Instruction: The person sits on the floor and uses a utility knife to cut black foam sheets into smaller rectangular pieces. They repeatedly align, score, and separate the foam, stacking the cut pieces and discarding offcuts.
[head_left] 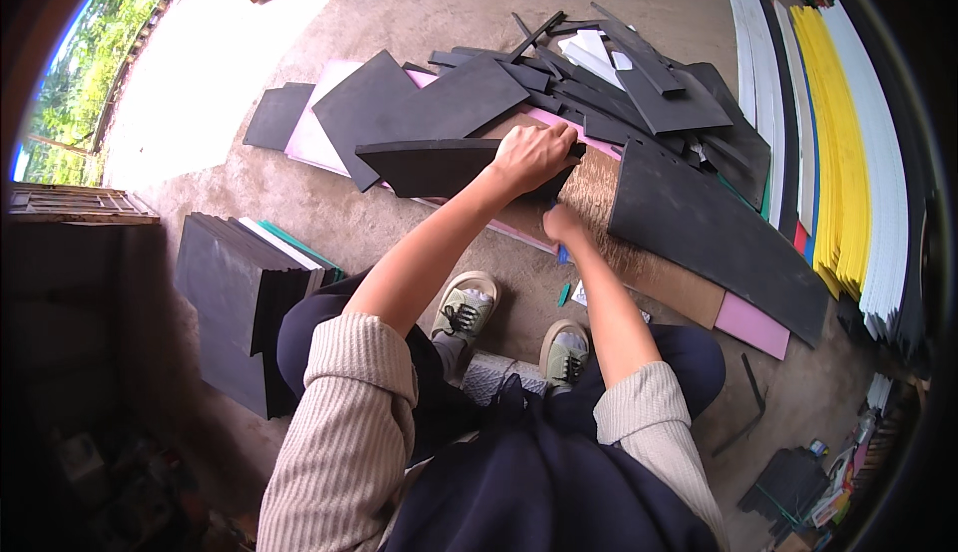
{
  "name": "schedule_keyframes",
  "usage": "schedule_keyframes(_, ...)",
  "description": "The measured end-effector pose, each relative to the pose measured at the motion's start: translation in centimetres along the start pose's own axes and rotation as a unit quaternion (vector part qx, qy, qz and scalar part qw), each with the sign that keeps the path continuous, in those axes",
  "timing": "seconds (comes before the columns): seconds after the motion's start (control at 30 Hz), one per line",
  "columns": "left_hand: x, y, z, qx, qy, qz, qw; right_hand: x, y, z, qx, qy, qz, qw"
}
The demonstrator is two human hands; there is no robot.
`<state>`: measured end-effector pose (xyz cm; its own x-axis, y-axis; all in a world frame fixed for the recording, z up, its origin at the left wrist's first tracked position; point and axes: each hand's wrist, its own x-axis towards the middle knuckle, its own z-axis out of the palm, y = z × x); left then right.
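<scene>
My left hand point(536, 158) is closed on the right end of a thick black foam sheet point(429, 165), which stands tilted on its edge. Just below it, my right hand point(565, 225) makes a fist around a blue-handled tool point(564, 254); only a bit of blue shows under the fist, and the rest is hidden. Both hands are over a worn brown board point(591, 191) lying on the floor. A large black sheet point(714, 238) covers the board's right part, with a pink sheet point(753, 326) showing at its near edge.
Black offcuts point(599, 83) lie heaped beyond the board. Stacked black sheets point(235, 287) stand left of my knee. Long yellow strips point(833, 143) and white strips point(873, 153) line the right side. A small green piece point(564, 294) lies near my shoes point(466, 309).
</scene>
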<state>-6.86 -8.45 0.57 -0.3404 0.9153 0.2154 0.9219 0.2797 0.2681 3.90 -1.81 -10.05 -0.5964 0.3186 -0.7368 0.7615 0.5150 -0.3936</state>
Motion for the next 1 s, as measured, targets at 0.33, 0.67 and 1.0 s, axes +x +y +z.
schedule_keyframes(0.33,-0.3,0.0,0.1,0.013,-0.002,-0.029,0.999,-1.2,2.3,7.6,0.025,0.233,0.001,0.972)
schedule_keyframes(0.67,-1.2,2.3,1.1,0.044,0.077,-0.029,0.996,-2.3,3.9,4.9,0.027,0.190,0.026,0.981)
schedule_keyframes(1.0,-4.4,0.7,-5.2,-0.008,0.121,-0.078,0.990,-15.6,2.5,-14.0,-0.030,0.163,-0.104,0.981)
